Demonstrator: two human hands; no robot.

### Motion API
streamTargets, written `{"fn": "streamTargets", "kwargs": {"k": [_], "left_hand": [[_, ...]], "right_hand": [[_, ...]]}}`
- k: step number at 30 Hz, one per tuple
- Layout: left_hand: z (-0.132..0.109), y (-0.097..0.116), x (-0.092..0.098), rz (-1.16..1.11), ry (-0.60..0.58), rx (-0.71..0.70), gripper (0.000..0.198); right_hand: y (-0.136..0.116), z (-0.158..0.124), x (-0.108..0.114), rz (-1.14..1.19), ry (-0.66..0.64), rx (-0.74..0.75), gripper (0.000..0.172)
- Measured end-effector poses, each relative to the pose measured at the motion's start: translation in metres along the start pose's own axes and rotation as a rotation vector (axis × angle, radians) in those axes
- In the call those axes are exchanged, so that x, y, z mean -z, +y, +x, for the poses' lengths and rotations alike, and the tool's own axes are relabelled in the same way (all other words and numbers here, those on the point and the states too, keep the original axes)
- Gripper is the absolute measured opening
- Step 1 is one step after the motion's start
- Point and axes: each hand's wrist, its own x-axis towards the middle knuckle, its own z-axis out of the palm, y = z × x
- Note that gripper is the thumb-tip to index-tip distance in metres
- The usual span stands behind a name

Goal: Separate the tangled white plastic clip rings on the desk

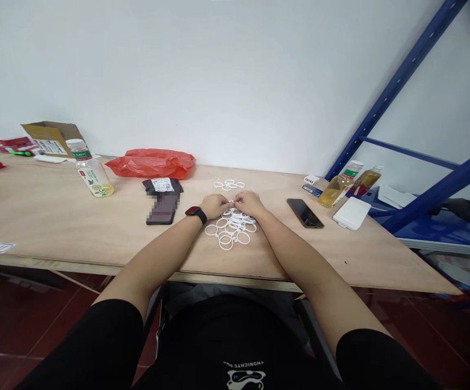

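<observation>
A loose pile of several thin white plastic rings (226,244) lies on the wooden table right in front of me. My left hand (216,205) and my right hand (249,204) meet at the far edge of this pile. Both are closed in a pinch, fingertips almost touching, on a small white piece that seems to be part of a white ring; the fingers hide most of it. Just beyond my hands lies a smaller cluster of white rings (229,186). A dark watch is on my left wrist.
Left of the hands are a dark pouch (162,208), a red plastic bag (153,163), a bottle (94,173) and an open carton (53,138). To the right lie a phone (305,213), a white case (352,213) and a drink bottle (338,187), beside a blue metal rack (397,81).
</observation>
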Motion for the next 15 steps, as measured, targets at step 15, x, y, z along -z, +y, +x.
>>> {"fn": "streamTargets", "kwargs": {"k": [15], "left_hand": [[0.0044, -0.0054, -0.0025, -0.329, 0.094, 0.155, 0.032]], "right_hand": [[-0.0037, -0.001, -0.0006, 0.269, 0.118, 0.021, 0.014]]}}
